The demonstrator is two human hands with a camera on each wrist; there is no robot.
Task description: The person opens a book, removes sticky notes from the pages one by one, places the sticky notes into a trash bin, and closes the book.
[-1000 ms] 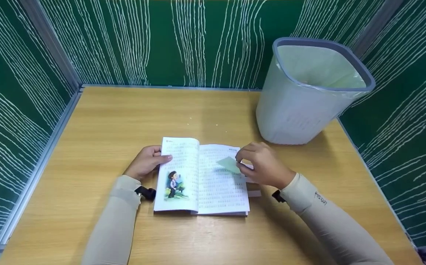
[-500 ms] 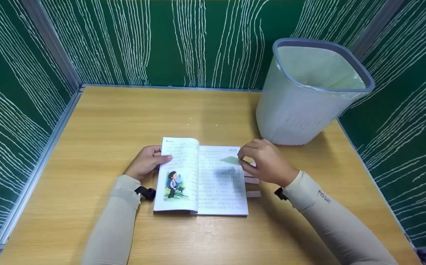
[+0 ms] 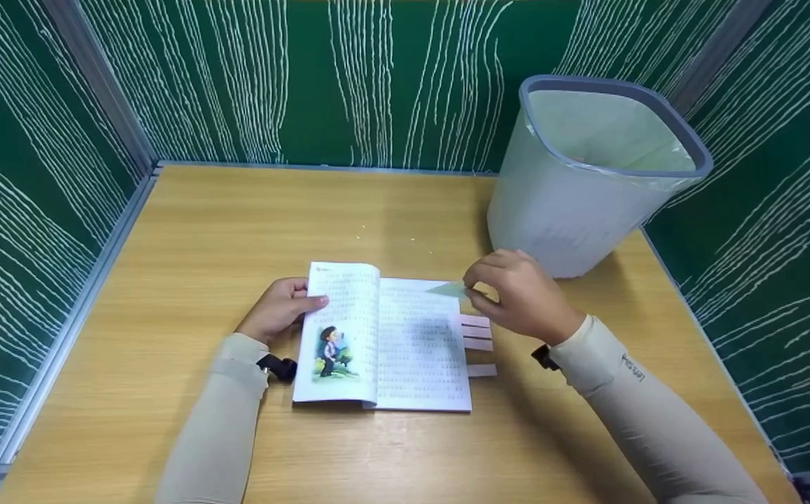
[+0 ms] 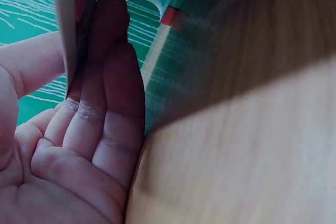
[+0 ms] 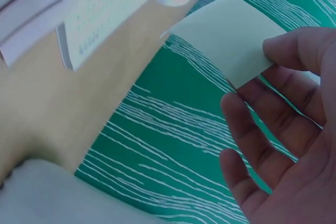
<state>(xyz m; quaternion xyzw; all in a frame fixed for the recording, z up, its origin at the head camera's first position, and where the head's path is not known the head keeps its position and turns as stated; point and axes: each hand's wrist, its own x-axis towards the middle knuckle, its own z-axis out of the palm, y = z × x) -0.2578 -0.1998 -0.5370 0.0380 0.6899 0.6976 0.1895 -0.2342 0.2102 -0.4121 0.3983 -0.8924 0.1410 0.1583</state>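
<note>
An open book (image 3: 419, 350) lies on the table, its left page carrying a coloured drawing of a figure. My left hand (image 3: 275, 308) holds the book's left side, thumb on the page and fingers behind the cover, as the left wrist view also shows. Above the upper right corner of the book, my right hand (image 3: 520, 290) pinches a pale green sticky note (image 5: 231, 40) between thumb and fingers. In the right wrist view the note bends slightly and stands apart from the book. Several pinkish paper tabs (image 3: 478, 344) stick out from the book's right edge.
A grey-rimmed waste bin (image 3: 559, 217) with a pale liner stands at the back right of the wooden table (image 3: 257, 217). Tiny white specks lie behind the book. Green panels (image 3: 306, 84) with white wavy lines enclose the table's back and sides.
My right hand has moved up and to the right with the sticky note, uncovering more of the right page and the tabs. The left hand and book stay nearly still.
</note>
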